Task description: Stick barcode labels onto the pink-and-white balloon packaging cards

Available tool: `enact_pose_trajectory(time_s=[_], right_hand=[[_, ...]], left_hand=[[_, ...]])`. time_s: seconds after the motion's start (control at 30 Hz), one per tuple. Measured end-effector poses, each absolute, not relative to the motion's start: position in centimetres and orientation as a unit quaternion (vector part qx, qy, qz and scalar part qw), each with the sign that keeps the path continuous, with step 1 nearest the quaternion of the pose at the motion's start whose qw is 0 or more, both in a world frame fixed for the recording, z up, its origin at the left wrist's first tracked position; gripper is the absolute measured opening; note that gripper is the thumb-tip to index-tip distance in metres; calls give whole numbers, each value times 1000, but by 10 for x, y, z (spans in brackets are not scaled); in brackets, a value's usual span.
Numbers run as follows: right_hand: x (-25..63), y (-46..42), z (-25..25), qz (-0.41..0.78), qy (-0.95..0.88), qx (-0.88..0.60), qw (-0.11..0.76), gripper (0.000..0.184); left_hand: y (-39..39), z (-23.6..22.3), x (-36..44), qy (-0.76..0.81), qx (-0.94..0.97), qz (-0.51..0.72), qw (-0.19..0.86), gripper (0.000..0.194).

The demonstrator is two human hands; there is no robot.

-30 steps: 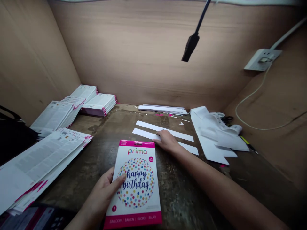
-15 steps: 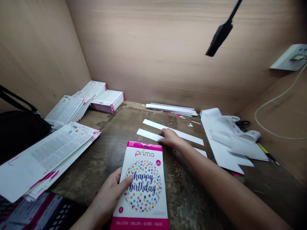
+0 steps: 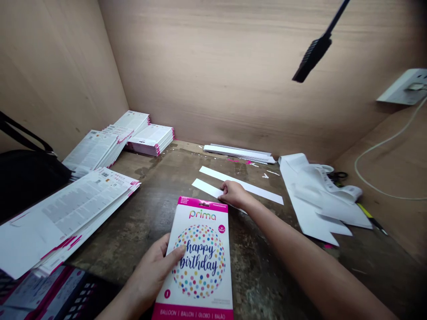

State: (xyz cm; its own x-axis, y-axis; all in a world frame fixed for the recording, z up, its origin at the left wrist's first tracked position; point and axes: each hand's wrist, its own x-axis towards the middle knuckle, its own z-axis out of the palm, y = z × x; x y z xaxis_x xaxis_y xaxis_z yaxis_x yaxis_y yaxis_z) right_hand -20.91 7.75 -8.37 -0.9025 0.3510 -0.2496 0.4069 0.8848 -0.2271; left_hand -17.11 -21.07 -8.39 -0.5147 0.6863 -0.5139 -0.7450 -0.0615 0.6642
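Note:
My left hand (image 3: pixel 156 269) grips the left edge of a white and pink "happy birthday" balloon packet (image 3: pixel 200 258), thumb on its face, near the front of the worn table (image 3: pixel 160 195). My right hand (image 3: pixel 234 194) reaches forward with its fingers curled onto a long white paper strip (image 3: pixel 207 187) just beyond the packet's top. A second white strip (image 3: pixel 253 186) lies parallel behind it.
Stacks of printed white and pink cards lie at the left (image 3: pixel 66 209) and back left (image 3: pixel 150 138). More strips (image 3: pixel 240 152) rest against the back wall. Loose white backing paper (image 3: pixel 316 195), scissors (image 3: pixel 336 176) and a pen (image 3: pixel 370 218) sit at the right. A black bag (image 3: pixel 26 178) is far left.
My right hand has drawn the near strip slightly towards the packet and curled onto it. The view has shifted a little to the left. My left hand keeps its hold.

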Motion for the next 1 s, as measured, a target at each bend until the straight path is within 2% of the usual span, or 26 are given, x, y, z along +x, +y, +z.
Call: enact_pose_trajectory(time_s=[0.13, 0.3, 0.5, 0.63, 0.7, 0.8, 0.87, 1.0], right_hand=[[-208, 74, -81, -132, 966, 203, 95, 23], [-205, 61, -70, -96, 963, 246, 47, 35], [-206, 52, -69, -126, 956, 247, 98, 24], [-203, 56, -77, -152, 958, 227, 92, 23], [-200, 56, -81, -161, 964, 202, 60, 28], [-194, 53, -87, -182, 974, 132, 14, 50], [-189, 49, -91, -201, 975, 93, 6, 55], [-184, 42, -94, -228, 970, 78, -16, 32]], left_hand=[[-211, -82, -171, 478, -34, 728, 491, 69], [-213, -86, -171, 473, -31, 732, 489, 71], [-215, -91, -170, 468, -27, 734, 492, 70], [-216, -90, -171, 471, -21, 734, 488, 67], [-216, -90, -171, 466, -21, 736, 490, 64], [-216, -89, -171, 458, -19, 738, 495, 57], [-217, -89, -171, 454, -17, 740, 496, 54], [-217, -90, -170, 454, -26, 741, 493, 56]])
